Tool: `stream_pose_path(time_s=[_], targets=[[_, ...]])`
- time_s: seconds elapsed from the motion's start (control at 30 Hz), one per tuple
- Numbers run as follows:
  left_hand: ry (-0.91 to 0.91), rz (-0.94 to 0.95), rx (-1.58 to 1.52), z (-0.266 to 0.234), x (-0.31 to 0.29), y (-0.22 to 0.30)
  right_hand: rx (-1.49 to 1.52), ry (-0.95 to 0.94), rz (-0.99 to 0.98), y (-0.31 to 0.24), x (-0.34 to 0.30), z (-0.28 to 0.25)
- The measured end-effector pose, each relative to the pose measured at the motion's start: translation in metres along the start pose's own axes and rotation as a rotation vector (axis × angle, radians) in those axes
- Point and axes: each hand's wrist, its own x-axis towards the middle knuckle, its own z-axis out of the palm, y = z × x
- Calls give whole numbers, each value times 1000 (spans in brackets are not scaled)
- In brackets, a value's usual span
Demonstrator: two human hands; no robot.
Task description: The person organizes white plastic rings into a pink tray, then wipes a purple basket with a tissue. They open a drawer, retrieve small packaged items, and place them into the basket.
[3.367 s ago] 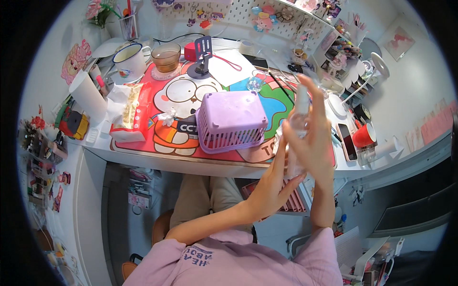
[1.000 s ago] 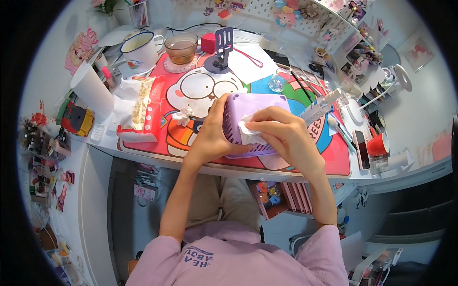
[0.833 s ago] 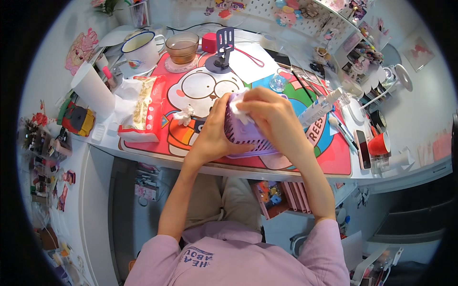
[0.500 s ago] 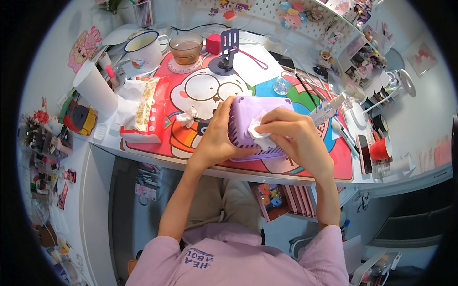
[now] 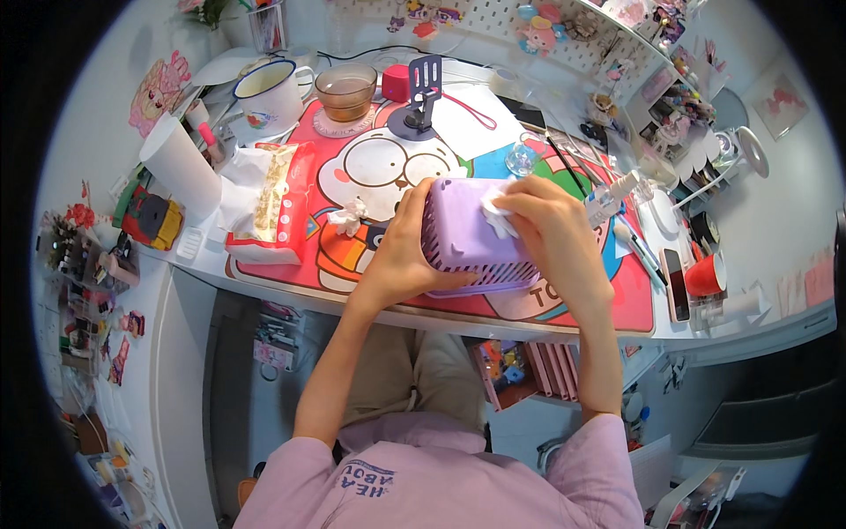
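A purple slotted plastic basket [image 5: 463, 231] rests bottom up near the front edge of the desk mat. My left hand [image 5: 401, 251] grips its left side, the thumb along the near slats and the fingers over the far left corner. In my right hand [image 5: 551, 234] a crumpled white tissue [image 5: 497, 213] is pinched and pressed on the basket's upturned base, toward its right side. Left of the basket lies another crumpled tissue [image 5: 349, 217]. Beyond that stands an opened red and white tissue pack [image 5: 286, 207].
A cartoon desk mat [image 5: 339, 269] covers the desk's middle. At the back are an enamel mug [image 5: 267, 99], a brown glass bowl [image 5: 345, 93] and a dark phone stand [image 5: 416, 110]. A clear spray bottle [image 5: 608, 201], a phone [image 5: 675, 284] and a red cup [image 5: 705, 275] stand or lie to the right.
My right hand has slid the tissue across the basket's base to the right and slightly away from me. My left hand keeps its hold, and the basket has hardly moved.
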Motion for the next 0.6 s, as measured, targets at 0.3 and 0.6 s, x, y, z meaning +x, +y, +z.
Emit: stream_pose_path(time_s=[0.3,0.6], targets=[[-13,-26,-1,1,-1,4,20,84,-101,1,16,24],[-1,-15,-2,2,0,2,-75,183,17,4,18,30]])
